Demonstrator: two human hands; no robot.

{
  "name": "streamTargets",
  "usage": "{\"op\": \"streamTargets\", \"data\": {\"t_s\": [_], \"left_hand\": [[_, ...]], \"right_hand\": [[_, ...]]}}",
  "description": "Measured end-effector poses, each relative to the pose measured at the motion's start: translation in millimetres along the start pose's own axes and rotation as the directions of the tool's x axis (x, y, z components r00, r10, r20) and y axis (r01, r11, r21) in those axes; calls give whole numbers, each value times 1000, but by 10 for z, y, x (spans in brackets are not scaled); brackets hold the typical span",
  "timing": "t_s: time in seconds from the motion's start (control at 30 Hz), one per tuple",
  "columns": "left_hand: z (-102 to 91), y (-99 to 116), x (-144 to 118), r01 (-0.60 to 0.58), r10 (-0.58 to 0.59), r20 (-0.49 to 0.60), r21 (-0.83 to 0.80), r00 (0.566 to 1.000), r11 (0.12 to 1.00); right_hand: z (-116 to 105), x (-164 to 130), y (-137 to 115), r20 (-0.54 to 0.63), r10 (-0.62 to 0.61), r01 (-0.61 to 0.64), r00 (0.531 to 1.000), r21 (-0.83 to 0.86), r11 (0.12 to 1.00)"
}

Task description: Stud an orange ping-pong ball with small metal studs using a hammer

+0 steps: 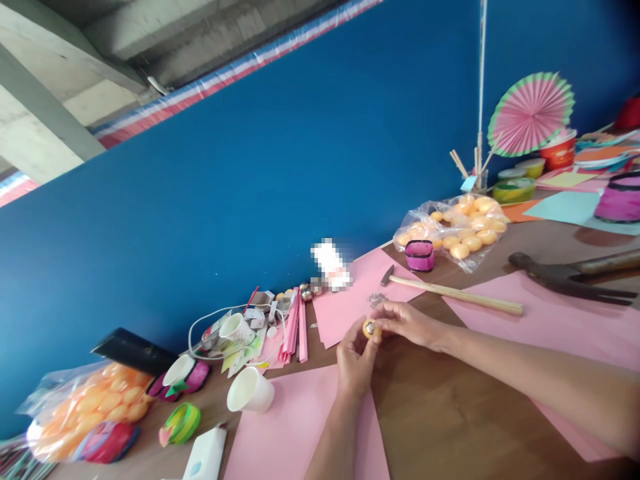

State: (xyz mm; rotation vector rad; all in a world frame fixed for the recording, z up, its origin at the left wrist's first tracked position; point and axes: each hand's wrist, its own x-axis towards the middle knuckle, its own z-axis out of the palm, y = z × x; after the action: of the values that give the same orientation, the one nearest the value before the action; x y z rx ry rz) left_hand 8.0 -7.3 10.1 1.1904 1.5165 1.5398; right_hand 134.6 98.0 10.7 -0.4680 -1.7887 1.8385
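Observation:
My left hand (356, 363) and my right hand (407, 323) meet over the wooden table (450, 413), both pinching a small orange ball (371, 328) with a shiny metal piece on its front. The left fingers hold the ball from below and the right fingertips press on it from the right. A small pile of tiny metal bits (376, 299) lies on a pink paper sheet (350, 300) just behind the hands. A small hammer with a light wooden handle (455, 293) rests to the right of that.
Bags of orange balls sit at far right (457, 230) and near left (85, 407). White paper cups (250, 390), pink paper strips (295, 327), a pink tape holder (420, 255), a dark claw hammer (575, 273) and a pink paper fan (531, 113) lie around. A blue wall stands behind.

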Motion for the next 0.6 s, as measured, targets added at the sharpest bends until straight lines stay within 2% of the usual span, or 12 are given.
{"op": "streamTargets", "data": {"t_s": [0.23, 0.33, 0.4, 0.47, 0.53, 0.6], "left_hand": [[-6, -87, 14, -17, 18, -42, 41, 999, 999], [-16, -114, 23, -15, 21, -65, 87, 998, 996], [-15, -116, 24, 5, 3, -82, 105, 997, 994], [-11, -116, 22, 27, -16, -97, 113, 995, 993], [-6, -115, 19, 38, -27, -103, 111, 994, 993], [-3, -114, 14, 39, -29, -98, 106, 995, 994]], "right_hand": [[14, -13, -36, 8, -4, 4, 1000, -3, 1000], [-15, 7, -61, -47, -11, 7, 999, -85, 996], [-91, 30, -68, -122, -54, 28, 991, -206, 978], [-209, 53, -63, -211, -145, 50, 967, -398, 916], [-335, 70, -43, -265, -270, 47, 926, -626, 778], [-430, 81, -18, -247, -344, 22, 906, -783, 621]]}}
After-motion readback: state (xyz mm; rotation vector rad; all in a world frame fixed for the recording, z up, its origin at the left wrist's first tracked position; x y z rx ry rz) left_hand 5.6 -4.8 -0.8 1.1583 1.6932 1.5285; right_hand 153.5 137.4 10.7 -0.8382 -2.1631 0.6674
